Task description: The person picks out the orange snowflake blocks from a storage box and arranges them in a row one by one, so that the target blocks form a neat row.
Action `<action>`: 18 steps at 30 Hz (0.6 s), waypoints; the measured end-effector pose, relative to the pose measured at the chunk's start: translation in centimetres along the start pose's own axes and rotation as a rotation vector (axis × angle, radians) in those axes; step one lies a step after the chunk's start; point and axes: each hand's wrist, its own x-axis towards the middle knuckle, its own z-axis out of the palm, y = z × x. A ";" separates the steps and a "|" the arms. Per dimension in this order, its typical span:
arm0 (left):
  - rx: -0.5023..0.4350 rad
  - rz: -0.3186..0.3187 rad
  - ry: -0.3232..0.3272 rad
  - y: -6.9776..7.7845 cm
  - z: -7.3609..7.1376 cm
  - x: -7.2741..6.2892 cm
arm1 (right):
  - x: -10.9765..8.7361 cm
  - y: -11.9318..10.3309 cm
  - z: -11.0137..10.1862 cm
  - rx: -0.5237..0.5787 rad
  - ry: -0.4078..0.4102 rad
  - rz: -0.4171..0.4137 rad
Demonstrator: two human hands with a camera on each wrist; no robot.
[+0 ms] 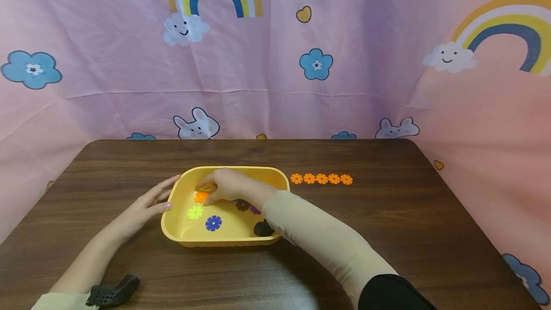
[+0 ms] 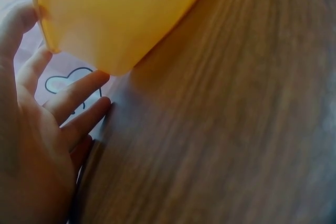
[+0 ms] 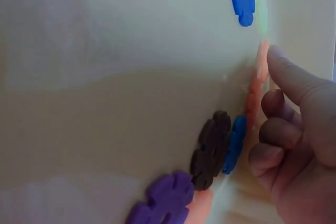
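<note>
A yellow plastic basin point(image 1: 228, 241) stands on the table with toothed, snowflake-shaped plastic discs inside. My right hand point(image 1: 230, 185) reaches into it and pinches an orange snowflake disc point(image 1: 200, 197) near the left end; the index fingertip is partly hidden. In the right wrist view the thumb lies against that orange disc point(image 3: 264, 61), the other fingers curled. My left hand point(image 1: 148, 204) rests spread against the basin's left end, fingertips at its rim and outer wall. Nearby in the basin lie a yellow-green disc point(image 1: 195, 212) and a dark blue disc point(image 1: 213, 223).
Five or so become several orange discs point(image 1: 322, 179) in a row right of the basin. Brown point(image 3: 210, 150), blue point(image 3: 234, 145) and purple discs point(image 3: 165, 198) lie deeper in the basin, with black pieces point(image 1: 262, 228) under the right forearm. A patterned curtain point(image 1: 275, 71) hangs behind the wooden table point(image 1: 387, 214).
</note>
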 end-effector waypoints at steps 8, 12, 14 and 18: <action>0.003 -0.001 0.008 -0.2 0.0 0.0 | 0.2 0.2 0.3 -0.066 -0.011 0.003; 0.008 -0.001 0.013 -0.3 -0.1 0.0 | 0.4 0.3 0.4 -0.089 -0.009 -0.011; 0.006 0.003 0.011 -0.2 -0.1 0.0 | 0.4 0.3 0.4 -0.091 -0.008 -0.014; -0.003 0.008 0.004 -0.1 0.0 0.0 | 0.3 0.1 0.4 -0.076 -0.003 -0.009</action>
